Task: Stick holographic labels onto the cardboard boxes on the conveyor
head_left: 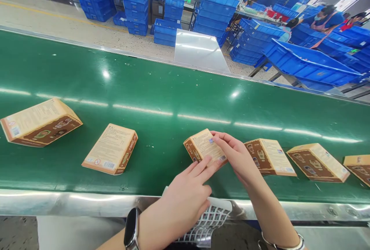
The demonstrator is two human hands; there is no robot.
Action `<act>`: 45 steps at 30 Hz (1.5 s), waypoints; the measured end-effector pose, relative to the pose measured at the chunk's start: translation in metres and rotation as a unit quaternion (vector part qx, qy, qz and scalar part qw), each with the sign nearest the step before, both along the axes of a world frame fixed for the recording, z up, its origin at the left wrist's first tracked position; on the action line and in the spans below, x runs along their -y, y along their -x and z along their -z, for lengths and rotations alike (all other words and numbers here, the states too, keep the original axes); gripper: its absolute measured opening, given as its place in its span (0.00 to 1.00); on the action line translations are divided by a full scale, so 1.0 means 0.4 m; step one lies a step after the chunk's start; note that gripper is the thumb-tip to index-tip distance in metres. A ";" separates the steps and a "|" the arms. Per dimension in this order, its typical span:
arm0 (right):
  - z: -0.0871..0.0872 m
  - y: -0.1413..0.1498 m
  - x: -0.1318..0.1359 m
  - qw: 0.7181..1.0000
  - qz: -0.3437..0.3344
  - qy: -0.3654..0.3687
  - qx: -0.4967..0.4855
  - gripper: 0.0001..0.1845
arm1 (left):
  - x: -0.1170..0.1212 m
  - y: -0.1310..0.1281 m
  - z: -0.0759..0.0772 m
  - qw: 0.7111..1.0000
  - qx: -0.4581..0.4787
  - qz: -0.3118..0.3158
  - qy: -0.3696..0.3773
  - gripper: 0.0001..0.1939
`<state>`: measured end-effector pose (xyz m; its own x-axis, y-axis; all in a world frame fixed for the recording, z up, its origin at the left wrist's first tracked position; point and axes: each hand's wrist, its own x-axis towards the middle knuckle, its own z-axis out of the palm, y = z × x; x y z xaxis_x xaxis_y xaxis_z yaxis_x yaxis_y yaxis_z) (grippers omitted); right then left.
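A tan and brown printed carton point(199, 144) lies on the green conveyor belt, its text panel up. My right hand point(235, 153) is at its upper right, thumb and fingertips closed on a small bluish sticker point(211, 140) against the panel. My left hand point(185, 196), with a watch on the wrist, lays two stretched fingers on the carton's lower edge. Its other fingers are curled over a sheet of small stickers point(212, 217) that hangs over the belt's near edge; the thumb is hidden.
Similar cartons lie on the belt point(162, 88): two to the left, one point(110, 148) nearer, and several to the right, one point(270, 156) beside my right hand. A metal rail point(86, 203) runs along the near side. Beyond stand stacked blue crates point(214, 11) and people working.
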<state>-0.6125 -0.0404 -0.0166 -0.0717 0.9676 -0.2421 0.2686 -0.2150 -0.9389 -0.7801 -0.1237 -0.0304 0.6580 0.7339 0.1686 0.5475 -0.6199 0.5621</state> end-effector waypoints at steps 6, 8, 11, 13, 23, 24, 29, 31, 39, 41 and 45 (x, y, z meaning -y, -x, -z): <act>0.010 -0.037 0.005 1.000 0.025 -0.007 0.003 0.23 | -0.009 -0.034 0.004 1.000 -0.001 0.016 -0.014 0.05; 0.013 -0.051 0.005 1.000 0.028 -0.014 0.006 0.23 | -0.011 -0.045 0.008 1.000 -0.001 0.018 -0.016 0.05; 0.020 -0.067 0.005 0.999 0.025 -0.029 0.024 0.23 | -0.012 -0.057 0.013 1.000 0.000 0.020 -0.024 0.06; 0.024 -0.074 0.008 0.998 0.022 -0.048 0.045 0.23 | -0.011 -0.064 0.014 0.999 0.000 0.023 -0.032 0.05; 0.046 -0.109 0.008 0.963 0.120 -0.158 0.183 0.25 | -0.033 -0.099 0.014 0.998 -0.010 0.050 -0.025 0.05; 0.047 -0.118 0.002 0.958 0.136 -0.166 0.190 0.27 | -0.032 -0.099 0.013 0.998 -0.003 0.052 -0.026 0.05; 0.001 -0.142 0.015 0.936 0.160 -0.216 0.229 0.20 | 0.002 -0.063 -0.017 0.997 0.042 0.024 0.058 0.06; -0.036 -0.126 0.053 0.931 0.106 -0.253 0.242 0.16 | 0.023 -0.032 -0.041 0.988 0.031 -0.022 0.147 0.05; -0.095 -0.011 0.164 0.870 -0.404 -0.244 0.146 0.10 | 0.069 0.115 -0.095 0.888 0.125 -0.222 0.383 0.08; -0.079 -0.003 0.159 0.861 -0.398 -0.271 0.162 0.11 | 0.076 0.137 -0.099 0.874 0.121 -0.249 0.401 0.08; -0.065 0.005 0.143 0.829 -0.400 -0.327 0.214 0.09 | 0.089 0.155 -0.100 0.891 0.108 -0.250 0.364 0.09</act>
